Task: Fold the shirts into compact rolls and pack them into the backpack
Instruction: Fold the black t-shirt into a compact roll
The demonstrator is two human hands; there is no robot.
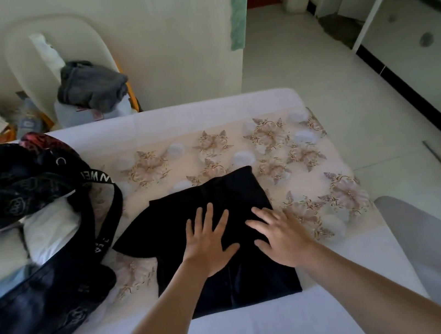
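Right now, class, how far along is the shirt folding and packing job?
Done: the backpack lies open with pale fabric inside, possibly packed shirts. In hand: the left hand and right hand press flat on a black shirt, partly folded but not yet rolled. Left: roll it and pack it.

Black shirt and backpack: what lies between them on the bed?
In the head view, a lettered black strap of the backpack lies between it and the sleeve of the black shirt; otherwise only the floral bedcover shows.
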